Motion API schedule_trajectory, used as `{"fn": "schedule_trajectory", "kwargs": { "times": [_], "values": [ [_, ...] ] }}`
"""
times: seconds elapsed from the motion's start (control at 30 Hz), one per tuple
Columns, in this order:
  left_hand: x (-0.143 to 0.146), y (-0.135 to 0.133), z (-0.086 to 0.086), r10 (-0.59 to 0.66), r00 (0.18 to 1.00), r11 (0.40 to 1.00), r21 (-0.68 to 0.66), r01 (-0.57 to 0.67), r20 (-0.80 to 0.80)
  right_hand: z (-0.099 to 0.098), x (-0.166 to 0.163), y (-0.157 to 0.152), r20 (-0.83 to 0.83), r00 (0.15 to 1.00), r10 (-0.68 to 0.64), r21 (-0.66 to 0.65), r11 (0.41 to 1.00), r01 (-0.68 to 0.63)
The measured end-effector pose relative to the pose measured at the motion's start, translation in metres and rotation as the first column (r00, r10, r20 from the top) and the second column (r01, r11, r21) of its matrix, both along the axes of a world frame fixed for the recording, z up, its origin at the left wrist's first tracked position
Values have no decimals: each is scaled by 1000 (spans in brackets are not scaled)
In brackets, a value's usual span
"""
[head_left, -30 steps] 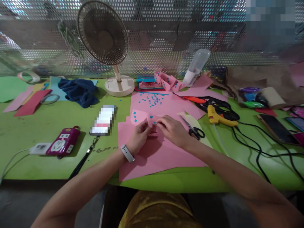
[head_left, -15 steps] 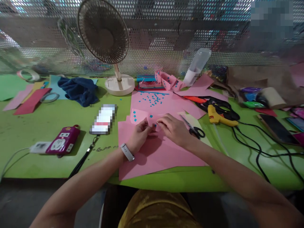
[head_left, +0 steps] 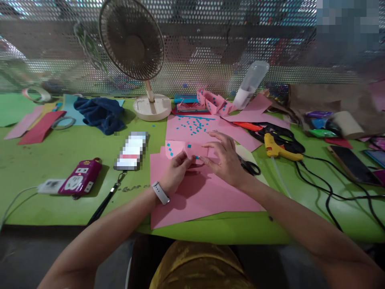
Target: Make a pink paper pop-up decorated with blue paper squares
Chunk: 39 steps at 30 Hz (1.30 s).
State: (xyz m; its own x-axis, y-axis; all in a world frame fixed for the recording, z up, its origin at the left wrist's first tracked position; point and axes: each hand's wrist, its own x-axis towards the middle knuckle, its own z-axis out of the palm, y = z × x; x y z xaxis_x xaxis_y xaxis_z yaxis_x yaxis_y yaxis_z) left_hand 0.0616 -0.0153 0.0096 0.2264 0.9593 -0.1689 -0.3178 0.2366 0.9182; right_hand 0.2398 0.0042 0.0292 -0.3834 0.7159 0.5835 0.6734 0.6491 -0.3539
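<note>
My left hand (head_left: 178, 167) pinches a folded pink paper piece (head_left: 176, 147) dotted with small blue paper squares (head_left: 189, 146). Over the paper's right end, my right hand (head_left: 224, 158) has its fingers spread, the thumb tip close beside a blue square near its lower edge. Whether that thumb touches the paper I cannot tell. Beneath both hands lie large pink paper sheets (head_left: 204, 196). Farther back, many loose blue paper bits (head_left: 197, 125) are scattered on another pink sheet. Black-handled scissors (head_left: 252, 167) lie partly hidden behind my right hand.
A yellow glue gun (head_left: 279, 149) with black cables (head_left: 326, 180) lies to the right. On the left are a phone (head_left: 131, 150) and a purple power socket (head_left: 80, 178). A fan (head_left: 152, 107), a clear bottle (head_left: 252, 82) and folded pink paper shapes (head_left: 213, 102) stand at the back.
My right hand's fingers have spread and lifted off the pinch at the blue square. The pink paper has tilted slightly in my left hand, which keeps its hold.
</note>
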Motion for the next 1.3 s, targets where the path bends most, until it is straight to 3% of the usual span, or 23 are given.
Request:
{"fn": "schedule_trajectory", "kwargs": {
  "times": [0.2, 0.3, 0.63, 0.73, 0.93, 1.3],
  "values": [
    [0, -1, 1, -19, 1000, 999, 34, 19, 7, -11, 1, 8, -10, 999, 32, -134, 990, -34],
    [0, -3, 3, -49, 999, 998, 31, 49, 19, -15, 2, 11, -133, 990, 50, -225, 971, -79],
    [1, -4, 1, -105, 990, 994, 10, 104, 93, -20, -5, 8, -415, 910, -30, -500, 842, -201],
    [1, -5, 1, -98, 992, 995, 6, 98, 76, -15, -6, 8, -442, 896, -42, -522, 824, -219],
    [2, -5, 5, -78, 995, 997, 9, 78, 58, -10, -5, 10, -493, 868, -62, -492, 842, -220],
    [2, -4, 3, -87, 996, 996, 32, 86, 27, -7, -3, 7, -463, 886, -30, -484, 846, -224]
  ]
}}
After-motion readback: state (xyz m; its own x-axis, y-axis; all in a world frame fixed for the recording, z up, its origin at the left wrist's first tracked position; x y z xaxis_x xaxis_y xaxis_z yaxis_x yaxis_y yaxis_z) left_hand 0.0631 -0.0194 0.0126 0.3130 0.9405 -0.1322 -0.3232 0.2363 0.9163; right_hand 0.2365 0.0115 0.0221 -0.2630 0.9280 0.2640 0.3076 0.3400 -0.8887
